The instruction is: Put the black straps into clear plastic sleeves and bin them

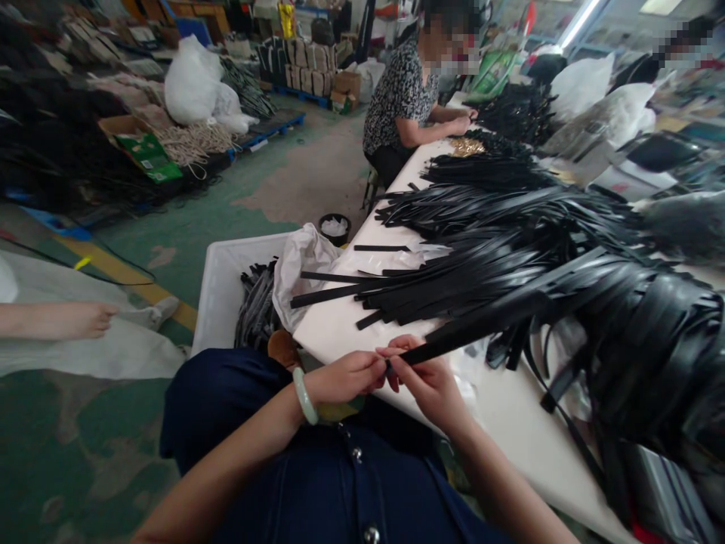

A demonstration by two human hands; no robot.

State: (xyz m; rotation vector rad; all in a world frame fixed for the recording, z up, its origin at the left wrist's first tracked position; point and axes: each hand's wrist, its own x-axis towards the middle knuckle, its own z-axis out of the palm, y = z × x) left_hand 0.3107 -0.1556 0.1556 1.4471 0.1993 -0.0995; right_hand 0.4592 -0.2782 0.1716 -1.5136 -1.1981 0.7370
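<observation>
Between my two hands is the near end of a long black strap [447, 340], which runs away to the right over the table. My right hand [422, 378] is closed on the strap, thumb on top, close to its tip. Fingers pinched together, my left hand [354, 375] meets the same end; a small dark bit shows at its fingertips, too little to name. A pale green bangle [304, 397] circles my left wrist. Just beyond my hands, a spread pile of black straps [453, 279] lies on the white table [322, 329], some ends jutting past its left edge.
Left of the table stands a white bin [218, 279] with dark strips inside and a white cloth [300, 264] over its edge. A co-worker [402, 98] sits farther up the table, near small gold-coloured pieces [467, 146]. Another person's hand [84, 320] shows at far left.
</observation>
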